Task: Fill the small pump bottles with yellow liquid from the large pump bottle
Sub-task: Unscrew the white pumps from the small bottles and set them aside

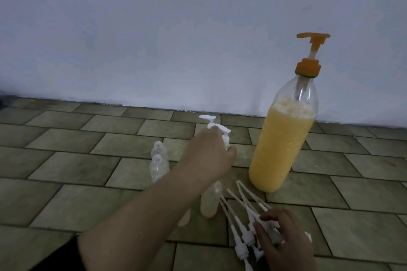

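From your head camera, you have one large pump bottle (284, 138) standing upright on the tiled floor (66, 160) near the wall (154, 28); it is clear plastic, filled about to the shoulder with frothy yellow liquid, and topped with an orange pump. Two small uncapped bottles (159, 161) stand empty to its left, one just in front of the other. Two small bottles with white pumps (217, 127) stand behind your left hand (209, 158), whose fingers curl around one of them. Another small bottle (210, 200) shows below that wrist, blurred. Your right hand (284, 237) grips a bunch of about five loose white pumps (246, 222), dip tubes fanning toward the big bottle.
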Motion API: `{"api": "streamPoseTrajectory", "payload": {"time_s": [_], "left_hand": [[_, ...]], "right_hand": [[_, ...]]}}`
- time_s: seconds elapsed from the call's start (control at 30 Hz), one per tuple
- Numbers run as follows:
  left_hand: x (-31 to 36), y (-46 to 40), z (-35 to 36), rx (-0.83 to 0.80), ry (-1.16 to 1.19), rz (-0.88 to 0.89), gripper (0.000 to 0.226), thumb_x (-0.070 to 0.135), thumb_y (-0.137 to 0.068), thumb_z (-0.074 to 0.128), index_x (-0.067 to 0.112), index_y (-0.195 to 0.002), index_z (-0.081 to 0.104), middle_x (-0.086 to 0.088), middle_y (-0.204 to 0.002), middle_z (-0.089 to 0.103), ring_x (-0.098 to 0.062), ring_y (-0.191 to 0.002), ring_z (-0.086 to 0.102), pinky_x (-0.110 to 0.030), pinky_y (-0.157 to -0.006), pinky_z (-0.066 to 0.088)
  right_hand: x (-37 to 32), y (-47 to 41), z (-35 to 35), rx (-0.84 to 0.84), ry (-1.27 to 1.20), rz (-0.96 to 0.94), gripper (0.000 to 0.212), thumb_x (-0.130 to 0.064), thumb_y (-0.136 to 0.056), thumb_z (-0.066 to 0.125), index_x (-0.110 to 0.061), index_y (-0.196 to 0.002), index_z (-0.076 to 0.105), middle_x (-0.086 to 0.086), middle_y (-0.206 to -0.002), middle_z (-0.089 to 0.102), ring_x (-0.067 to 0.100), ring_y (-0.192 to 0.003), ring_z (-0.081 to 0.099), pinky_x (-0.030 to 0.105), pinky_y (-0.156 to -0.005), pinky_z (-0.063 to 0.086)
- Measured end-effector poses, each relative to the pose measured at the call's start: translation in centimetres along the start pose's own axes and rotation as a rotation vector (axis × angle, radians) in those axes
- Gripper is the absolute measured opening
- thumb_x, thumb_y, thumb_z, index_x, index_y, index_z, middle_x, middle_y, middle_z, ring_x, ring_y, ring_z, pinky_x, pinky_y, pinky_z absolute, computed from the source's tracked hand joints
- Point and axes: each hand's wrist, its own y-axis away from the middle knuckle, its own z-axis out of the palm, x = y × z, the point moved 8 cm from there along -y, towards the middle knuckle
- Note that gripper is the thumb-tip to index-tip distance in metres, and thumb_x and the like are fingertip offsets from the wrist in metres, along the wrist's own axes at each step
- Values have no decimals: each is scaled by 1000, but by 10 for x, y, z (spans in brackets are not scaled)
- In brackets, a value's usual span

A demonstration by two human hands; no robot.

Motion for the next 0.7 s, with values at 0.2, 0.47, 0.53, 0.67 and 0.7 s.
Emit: {"api": "streamPoseTrajectory", "payload": {"time_s": [0.2, 0.47, 0.53, 0.67, 0.7], "left_hand": [[-15, -57, 46, -368, -212, -88, 21, 24, -86, 55, 13, -100, 65, 7, -120, 59, -11, -102, 56, -20, -70, 45], [-21, -66, 70, -570, -304, -177, 39, 36, -92, 53, 12, -123, 55, -9, -126, 55, -22, -116, 54, -30, -95, 48], [-26, -65, 76, -599, -265, -237, 39, 35, -92, 54, 11, -122, 54, -10, -124, 56, -22, -118, 53, -33, -102, 44], [-32, -71, 79, -538, -143, -267, 29, 28, -89, 61, 7, -108, 55, -11, -103, 57, -22, -95, 58, -30, -86, 51], [-31, -72, 80, -533, -158, -238, 19, 30, -89, 61, 12, -94, 56, -10, -98, 56, -20, -91, 55, -26, -78, 49]], "right_hand": [[-10, -4, -8, 57, -21, -18, 17, -38, -70, 60, -42, -81, 49, -33, -97, 52, -16, -82, 50, 3, -70, 37], [-18, -2, -19, 130, -76, -16, 12, -35, -71, 55, -40, -80, 49, -41, -93, 51, -24, -82, 46, -4, -73, 31], [-14, -2, -18, 124, -61, 18, 14, -36, -70, 54, -42, -81, 49, -44, -94, 49, -26, -82, 45, -5, -75, 29], [-13, -3, -16, 68, -51, 93, 16, -39, -70, 56, -47, -83, 51, -34, -94, 55, -21, -78, 50, -4, -71, 32], [-12, -3, -17, 50, -63, 110, 16, -40, -70, 57, -49, -83, 53, -30, -93, 57, -18, -75, 52, -3, -67, 34]]}}
